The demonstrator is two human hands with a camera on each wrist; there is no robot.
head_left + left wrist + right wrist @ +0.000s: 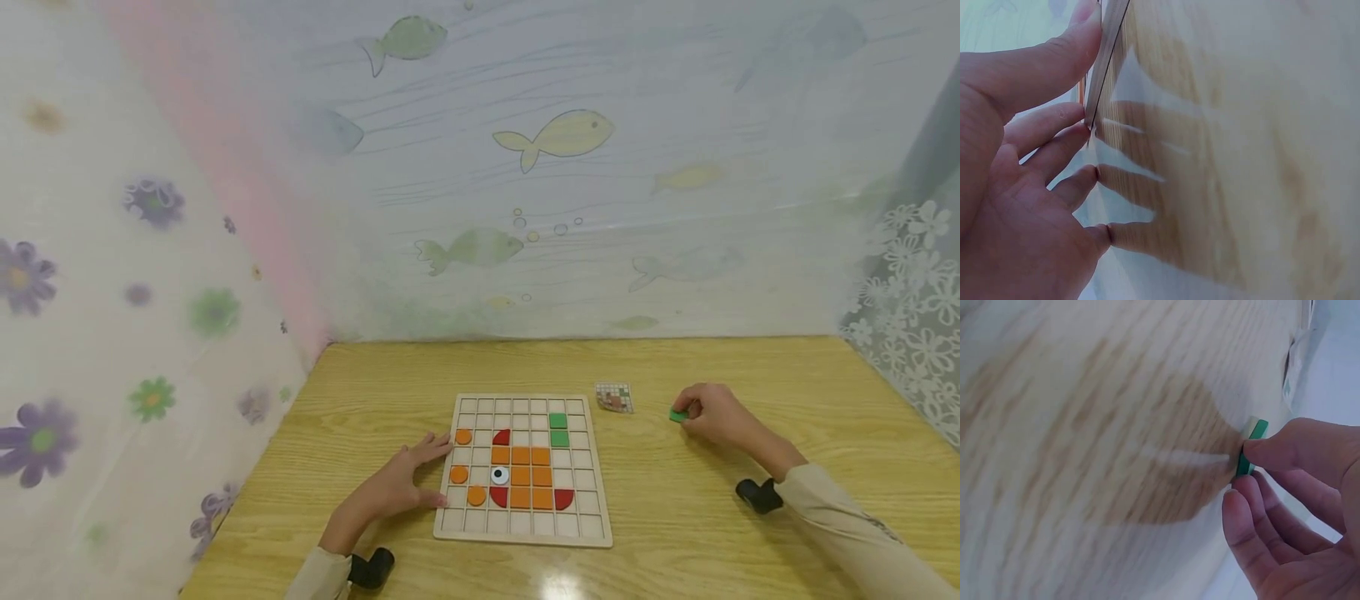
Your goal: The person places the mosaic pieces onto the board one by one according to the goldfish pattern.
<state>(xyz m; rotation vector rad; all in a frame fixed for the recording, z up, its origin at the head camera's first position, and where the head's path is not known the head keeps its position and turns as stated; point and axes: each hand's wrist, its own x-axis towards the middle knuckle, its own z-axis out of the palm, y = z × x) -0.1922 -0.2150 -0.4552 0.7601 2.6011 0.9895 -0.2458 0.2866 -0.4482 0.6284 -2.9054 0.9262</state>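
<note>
A wooden grid board (525, 541) lies on the table, set with orange squares (521, 476), orange discs (459, 474), red quarter-round tiles (564, 499), a white eye disc (499, 476) and two green squares (558, 438). At its left edge, my left hand (400, 482) touches the frame with spread fingers; in the left wrist view the thumb and fingertips (1088, 134) meet the board's side. Off to the right, my right hand (717, 413) pinches a green tile (1252, 447) between thumb and fingers, close to the tabletop.
A small printed pattern card (614, 397) lies just beyond the board's upper right corner. Yellow wood-grain tabletop (675, 517) surrounds the board. Fish-patterned sheeting (555, 167) rises at the table's back edge, and flower-patterned sheeting (112, 350) stands along the left.
</note>
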